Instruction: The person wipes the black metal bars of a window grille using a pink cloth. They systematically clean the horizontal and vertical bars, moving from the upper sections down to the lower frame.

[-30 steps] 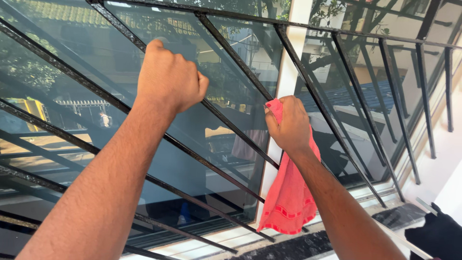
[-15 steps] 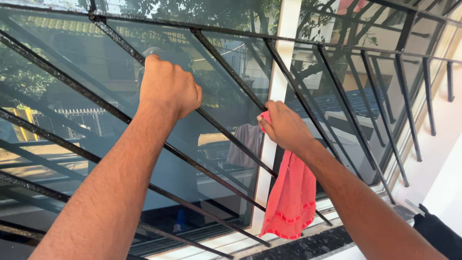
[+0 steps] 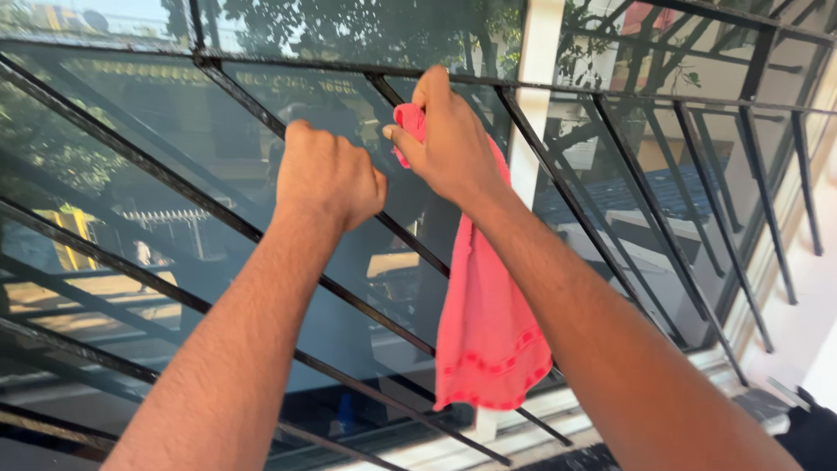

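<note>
My left hand [image 3: 327, 174] is closed around a black metal bar [image 3: 227, 214] of the window grille, its arm stretching up from the lower left. Just to its right, my right hand [image 3: 449, 139] grips a pink-red cloth [image 3: 484, 323] and presses its bunched top against another grille bar [image 3: 384, 90] near the top rail. Most of the cloth hangs loose below the hand, in front of the glass pane [image 3: 122, 148].
The grille's slanted black bars cover the whole window, with a white frame post [image 3: 532, 113] between two panes. A pale sill [image 3: 453, 449] runs along the bottom. A dark object [image 3: 806, 432] sits at the lower right corner. Trees and buildings show through the glass.
My right hand has slid the cloth up and to the left along the bar, from beside the white post to near the top rail. The left hand keeps its grip.
</note>
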